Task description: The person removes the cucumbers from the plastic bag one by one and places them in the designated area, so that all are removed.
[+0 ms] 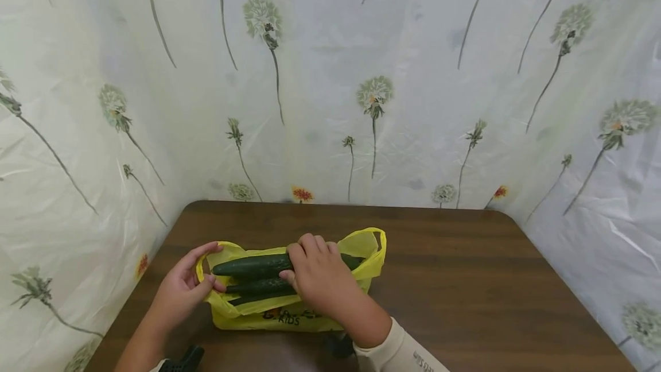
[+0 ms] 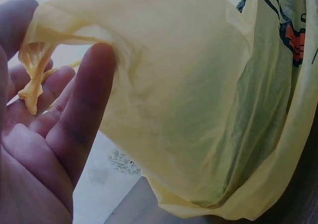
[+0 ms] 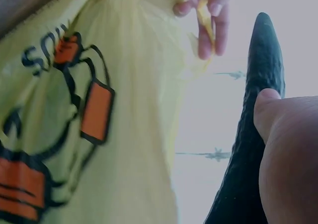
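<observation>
One long, tapered, dark-green cucumber [image 1: 250,266]: gripped around the middle, lying lengthwise at the open mouth of a thin, yellow plastic carrier bag [image 1: 242,321] with black and orange print; in the right wrist view, seen with its tapered end beside the yellow film rather than behind it.
Right hand [image 1: 322,274]: closed over the cucumber from above, pressing a thumb against the near side; reaching out of a cream-coloured sleeve [image 1: 392,349].
Left hand [image 1: 181,283]: hooked loosely through the bag's yellow looped left handle [image 1: 200,271], holding that end of the mouth spread.
Lower dark-green cucumbers [image 1: 263,287]: down inside the bag, just on the near side of the gripped one; apparently two, but visible only as a thin strip in the nearer case, so counted with some doubt.
Yellow looped right handle [image 1: 382,245]: raised at the opposite end of the mouth, touched by neither hand.
Brown, wood-grain counter [image 1: 454,280]: under the bag, backed by pale, glossy sheeting [image 1: 320,73] printed with dandelions.
Done: bag mouth opened, left end steadied, one cucumber in the grasp.
Left: letting go of the gripped cucumber, by judgement; impossible to tell from these views whether bound into the bag or out of it.
Progress: probably partway, judging by several cucumbers within the bag and one in hand.
</observation>
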Tool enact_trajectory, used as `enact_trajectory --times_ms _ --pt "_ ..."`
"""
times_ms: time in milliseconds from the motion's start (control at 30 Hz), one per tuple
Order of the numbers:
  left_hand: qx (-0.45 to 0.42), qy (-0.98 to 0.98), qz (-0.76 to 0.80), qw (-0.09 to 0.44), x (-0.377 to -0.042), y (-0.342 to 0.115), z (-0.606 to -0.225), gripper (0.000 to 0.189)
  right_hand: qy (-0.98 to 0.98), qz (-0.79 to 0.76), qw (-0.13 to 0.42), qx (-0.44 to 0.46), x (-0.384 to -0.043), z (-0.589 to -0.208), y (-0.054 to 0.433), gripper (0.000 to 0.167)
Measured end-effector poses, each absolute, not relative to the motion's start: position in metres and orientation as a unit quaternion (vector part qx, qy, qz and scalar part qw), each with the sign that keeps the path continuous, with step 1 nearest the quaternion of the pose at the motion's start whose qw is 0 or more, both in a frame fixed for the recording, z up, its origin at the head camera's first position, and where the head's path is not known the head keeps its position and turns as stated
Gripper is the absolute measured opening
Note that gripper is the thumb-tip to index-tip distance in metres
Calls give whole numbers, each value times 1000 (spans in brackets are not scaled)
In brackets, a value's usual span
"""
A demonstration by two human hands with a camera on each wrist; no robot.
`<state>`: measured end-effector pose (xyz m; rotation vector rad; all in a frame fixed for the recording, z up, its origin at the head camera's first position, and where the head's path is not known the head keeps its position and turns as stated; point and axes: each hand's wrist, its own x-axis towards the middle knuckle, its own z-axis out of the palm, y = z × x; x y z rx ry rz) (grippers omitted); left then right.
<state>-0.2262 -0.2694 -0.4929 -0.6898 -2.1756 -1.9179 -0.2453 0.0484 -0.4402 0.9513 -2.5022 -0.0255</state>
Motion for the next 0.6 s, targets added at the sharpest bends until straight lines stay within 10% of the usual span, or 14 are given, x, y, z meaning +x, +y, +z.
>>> enact_trajectory --times_ms 600 --pt "-232 -721 -649 70 -226 -269 -493 58 -883 -69 265 381 -239 -396 79 49"
